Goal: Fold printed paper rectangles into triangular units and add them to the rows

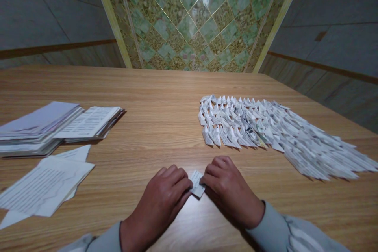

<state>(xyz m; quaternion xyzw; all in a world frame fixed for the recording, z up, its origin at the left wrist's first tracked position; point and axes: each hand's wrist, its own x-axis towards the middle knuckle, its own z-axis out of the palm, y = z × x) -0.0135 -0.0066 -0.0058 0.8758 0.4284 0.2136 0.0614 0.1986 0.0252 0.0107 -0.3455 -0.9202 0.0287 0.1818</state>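
- Wood-grained table [141, 94] stretches toward a diamond-tiled wall [189, 19].
- Left hand [163, 193] comes in from the lower left, knuckles up, fingers curled; right hand [227, 185] mirrors it from the lower right.
- Both pinch opposite sides of a small folded paper [197, 184], fingers nearly closed.
- That paper is between the hands, nearer than the rows of pointed paper pieces [236, 120], right of loose printed sheets [47, 183].

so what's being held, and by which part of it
A small folded white printed paper square, held by its left and right sides, in the left hand and right hand.
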